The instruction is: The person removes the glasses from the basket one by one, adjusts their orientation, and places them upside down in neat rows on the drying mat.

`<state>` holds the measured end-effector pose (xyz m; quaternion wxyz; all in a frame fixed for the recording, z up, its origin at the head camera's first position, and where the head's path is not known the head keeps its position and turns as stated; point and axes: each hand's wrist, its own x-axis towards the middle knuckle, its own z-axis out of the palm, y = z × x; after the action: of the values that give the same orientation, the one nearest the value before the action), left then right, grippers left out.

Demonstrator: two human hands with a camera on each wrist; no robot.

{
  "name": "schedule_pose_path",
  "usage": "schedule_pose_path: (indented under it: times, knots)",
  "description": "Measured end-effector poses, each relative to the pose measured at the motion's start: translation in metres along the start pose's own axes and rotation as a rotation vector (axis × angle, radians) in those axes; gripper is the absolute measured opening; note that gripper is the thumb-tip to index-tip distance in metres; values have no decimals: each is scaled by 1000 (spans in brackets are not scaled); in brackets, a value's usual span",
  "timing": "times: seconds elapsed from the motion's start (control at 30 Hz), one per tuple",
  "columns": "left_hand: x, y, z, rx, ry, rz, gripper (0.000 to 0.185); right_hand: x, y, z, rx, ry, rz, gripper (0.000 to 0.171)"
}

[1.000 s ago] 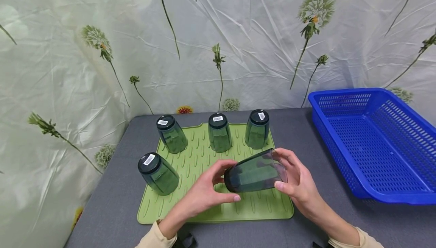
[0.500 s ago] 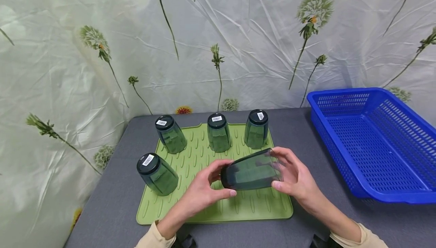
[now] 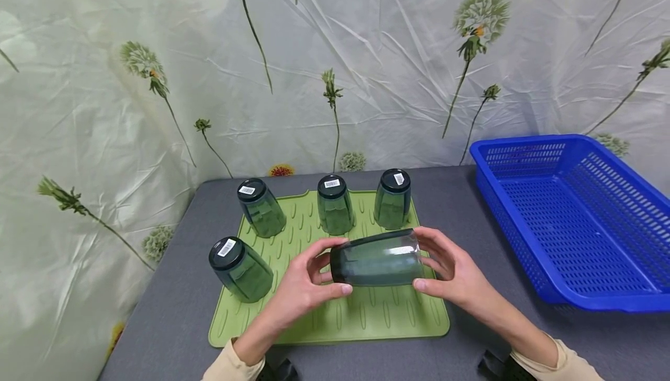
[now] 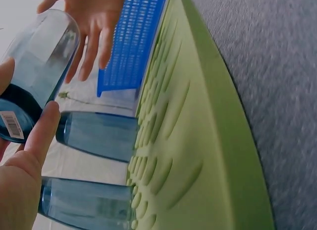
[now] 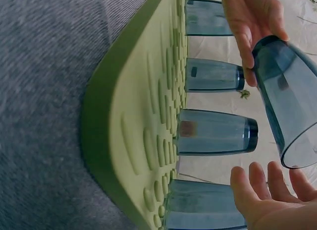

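Levelled now, barcode-stickered tumbler (image 3: pixel 378 257) between both hands.

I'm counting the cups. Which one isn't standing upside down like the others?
The cup held sideways between the left hand and right hand, above the green mat. The other four stand upside down on the mat, barcode stickers up.

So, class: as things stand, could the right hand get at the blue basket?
Probably not yet: the right hand is helping hold the glass, though bare table lies toward the basket.
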<state>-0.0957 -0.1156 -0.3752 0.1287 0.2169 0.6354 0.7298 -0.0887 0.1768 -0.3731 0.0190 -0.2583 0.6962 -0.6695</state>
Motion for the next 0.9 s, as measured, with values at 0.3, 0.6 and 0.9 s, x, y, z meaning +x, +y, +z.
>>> schedule_pose_path:
  times: [0.3, 0.6, 0.9]
  knots:
    - [1, 2, -7, 65, 15, 111, 65, 4, 3, -8, 59, -60, -99, 79]
    - [2, 6, -11, 120, 14, 119, 65, 4, 2, -23, 17, -11, -89, 79]
    - [2, 8, -15, 161, 27, 134, 64, 7, 3, -31, -16, 3, -110, 77]
